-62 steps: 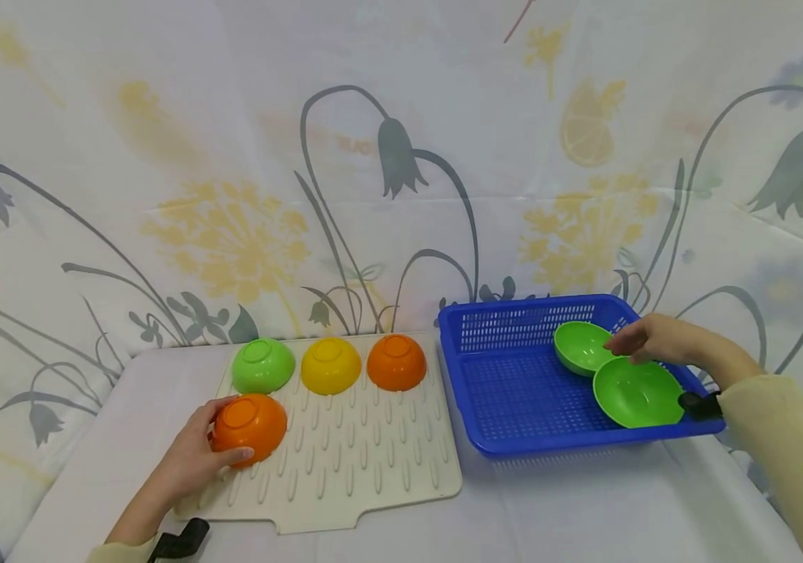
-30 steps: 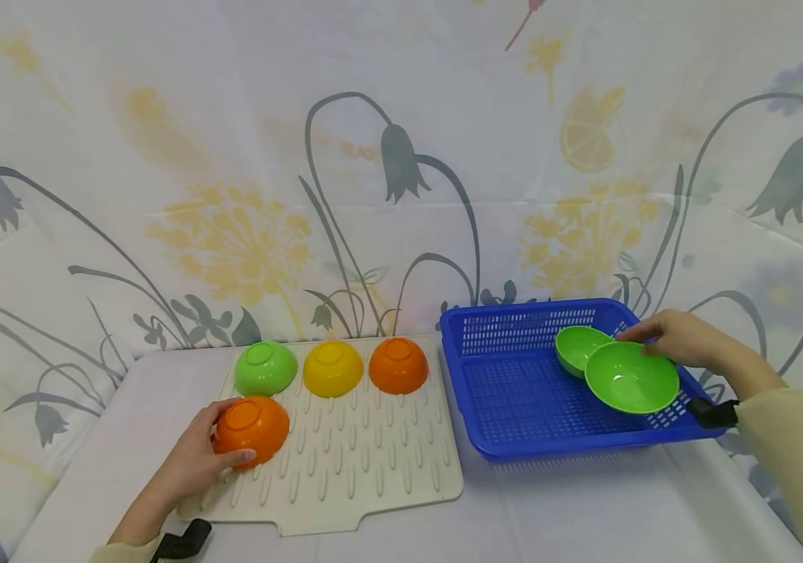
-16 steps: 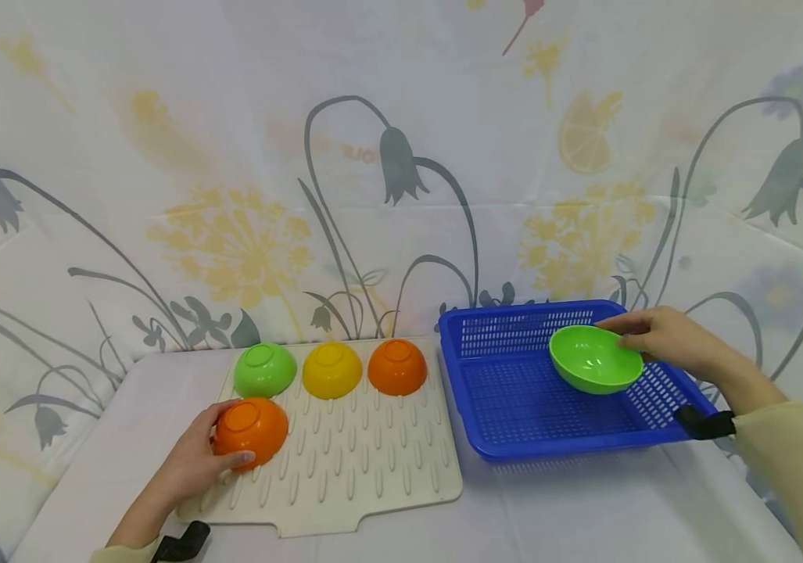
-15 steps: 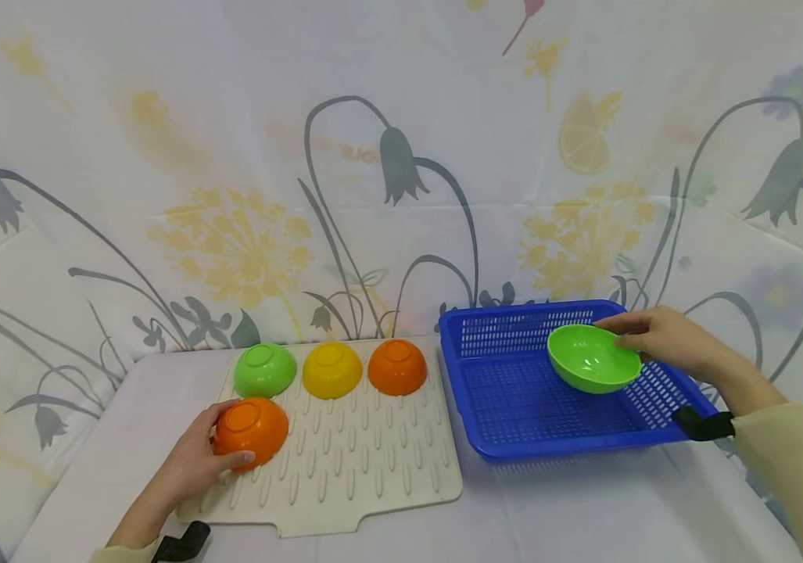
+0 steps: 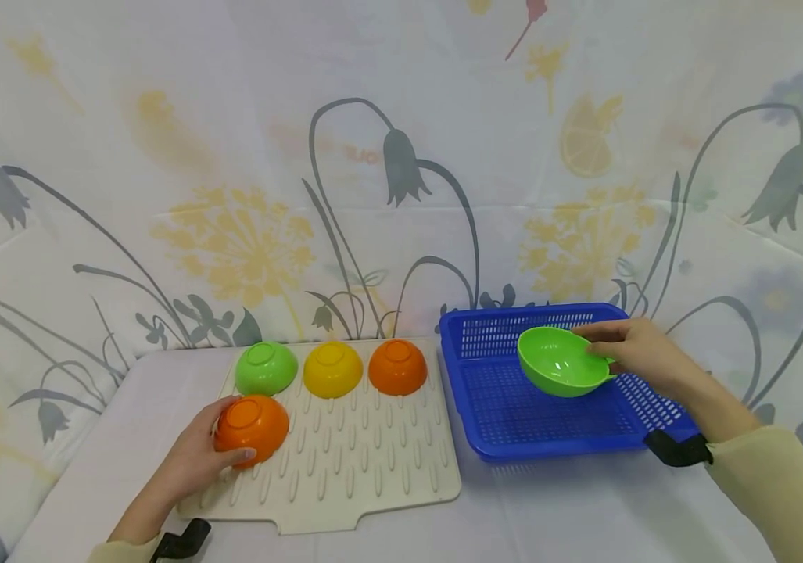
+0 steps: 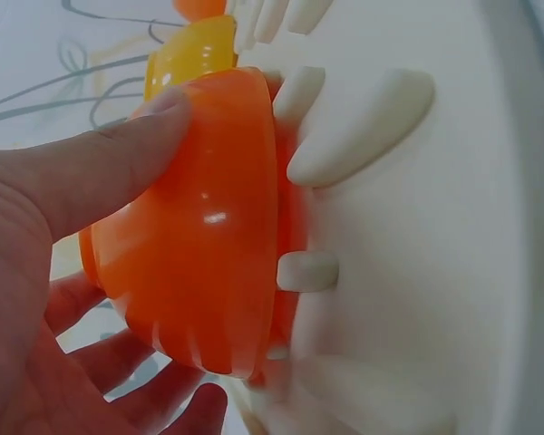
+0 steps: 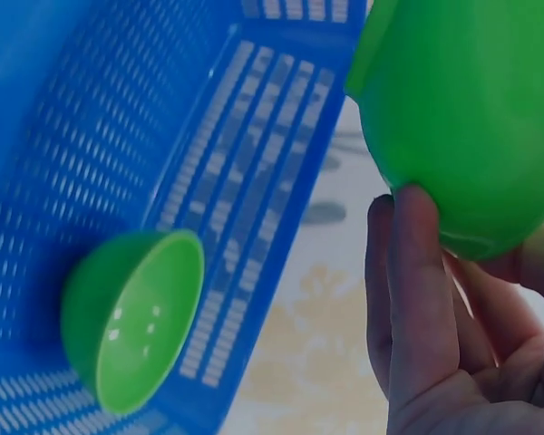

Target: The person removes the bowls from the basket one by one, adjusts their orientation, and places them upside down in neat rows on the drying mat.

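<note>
My left hand [image 5: 193, 457] grips an upside-down orange bowl [image 5: 260, 430] at the front left of a cream draining board [image 5: 327, 516]. In the left wrist view the thumb [image 6: 118, 163] presses the bowl's side, its rim against the board's raised pegs. My right hand [image 5: 636, 352] pinches a larger green bowl [image 5: 557, 363] by its right side, mouth up and tilted, over the blue basket [image 5: 528, 450]. A smaller green bowl [image 7: 136, 322] lies tilted in the basket in the right wrist view; the held bowl mostly hides it in the head view.
Along the board's back edge stand a green bowl [image 5: 266, 367], a yellow bowl [image 5: 333, 369] and another orange bowl [image 5: 397, 367], all upside down. A white cloth [image 5: 514, 516] covers the table, and a flower-printed curtain [image 5: 401, 234] hangs behind.
My right hand has taken hold of the larger green bowl, lifted it off the basket's right side and carried it left. The left hand has stayed on the orange bowl.
</note>
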`<state>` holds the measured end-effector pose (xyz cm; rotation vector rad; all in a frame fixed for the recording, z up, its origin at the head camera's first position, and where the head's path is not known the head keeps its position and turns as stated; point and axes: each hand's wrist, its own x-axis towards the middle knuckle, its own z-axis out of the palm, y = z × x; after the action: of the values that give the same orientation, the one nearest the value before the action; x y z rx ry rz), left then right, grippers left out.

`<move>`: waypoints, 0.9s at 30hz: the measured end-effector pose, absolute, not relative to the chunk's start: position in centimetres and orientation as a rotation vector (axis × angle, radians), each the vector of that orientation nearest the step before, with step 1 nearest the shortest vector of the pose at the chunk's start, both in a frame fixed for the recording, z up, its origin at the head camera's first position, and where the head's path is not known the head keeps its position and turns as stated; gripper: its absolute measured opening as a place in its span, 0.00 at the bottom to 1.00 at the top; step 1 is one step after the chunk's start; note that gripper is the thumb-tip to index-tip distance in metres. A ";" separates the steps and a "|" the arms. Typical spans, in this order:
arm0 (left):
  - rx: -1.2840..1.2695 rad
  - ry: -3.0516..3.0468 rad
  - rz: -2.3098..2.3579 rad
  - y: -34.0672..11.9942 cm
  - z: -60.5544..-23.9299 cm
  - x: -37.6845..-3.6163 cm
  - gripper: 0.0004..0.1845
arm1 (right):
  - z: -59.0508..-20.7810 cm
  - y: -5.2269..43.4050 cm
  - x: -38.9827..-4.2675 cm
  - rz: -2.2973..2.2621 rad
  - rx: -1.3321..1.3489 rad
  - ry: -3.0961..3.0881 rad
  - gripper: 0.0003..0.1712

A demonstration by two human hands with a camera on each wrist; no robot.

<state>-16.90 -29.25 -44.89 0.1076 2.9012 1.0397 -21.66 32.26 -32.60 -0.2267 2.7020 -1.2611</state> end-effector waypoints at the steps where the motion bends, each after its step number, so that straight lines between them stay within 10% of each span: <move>1: 0.111 2.901 1.040 -29.2 -44.9 -16.9 0.50 | -32.7 32.0 -21.5 -1.282 -0.232 2.691 0.25; 27: 0.198 2.973 1.113 -28.4 -43.1 -17.1 0.48 | -33.5 22.7 -17.6 -1.420 -0.343 2.677 0.18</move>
<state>-17.05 -28.41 -43.14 0.1982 2.9728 1.1130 -17.62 22.69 -33.50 -0.3426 2.6767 -1.4201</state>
